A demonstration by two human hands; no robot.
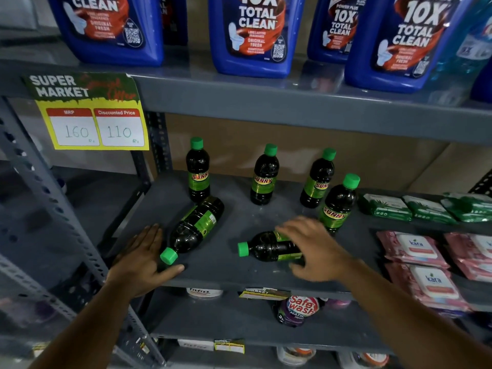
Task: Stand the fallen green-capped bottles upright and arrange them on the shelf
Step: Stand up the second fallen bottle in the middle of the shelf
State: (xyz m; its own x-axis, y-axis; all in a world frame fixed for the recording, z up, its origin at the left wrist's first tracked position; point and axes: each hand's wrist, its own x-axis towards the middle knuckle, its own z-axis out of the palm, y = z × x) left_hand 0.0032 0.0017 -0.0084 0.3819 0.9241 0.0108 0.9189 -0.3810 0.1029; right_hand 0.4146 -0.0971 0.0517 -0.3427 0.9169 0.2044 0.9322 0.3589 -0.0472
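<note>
Two dark green-capped bottles lie on the grey shelf (234,267). The left fallen bottle (194,229) points its cap toward the front edge, and my left hand (141,258) rests flat beside that cap, fingers spread, thumb just under it. The right fallen bottle (269,247) lies with its cap to the left; my right hand (314,246) hovers over its body with fingers curled, and I cannot tell whether it grips. Several more bottles stand upright behind: one at the left (198,171), one in the middle (264,175), one further right (318,179) and one nearer (339,203).
Green wipe packs (386,207) and pink wipe packs (415,249) fill the shelf's right side. Blue cleaner jugs (255,33) stand on the shelf above. A yellow price tag (93,123) hangs at the left by the perforated grey upright (40,182). Detergent pouches sit on the shelf below.
</note>
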